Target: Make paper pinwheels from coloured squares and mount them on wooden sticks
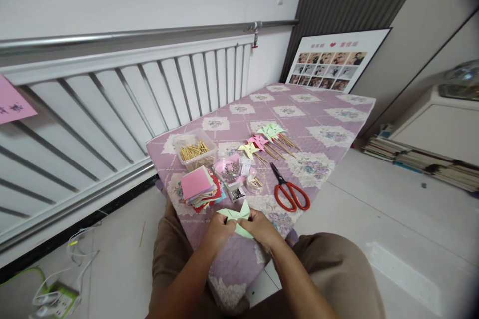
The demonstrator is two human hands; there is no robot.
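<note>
A pale green paper pinwheel [243,212] is held between my two hands above the near corner of the table. My left hand [220,232] pinches its left side, and my right hand [260,227] grips its right side, thumbs close together near the centre. Just beyond lie a stack of coloured paper squares [196,183], a small white box of pins [237,193] and a round clear tub [255,184] with small light pieces in it. Red-handled scissors [290,194] rest to the right, blades pointing away.
Finished pinwheels on sticks, green [272,131], pink [258,140] and yellow [249,149], lie farther back. A clear plastic box [196,148] holds many wooden sticks. Beside it sits a pink dish [228,167] of small metal bits. A white radiator [179,84] runs along the table's left side.
</note>
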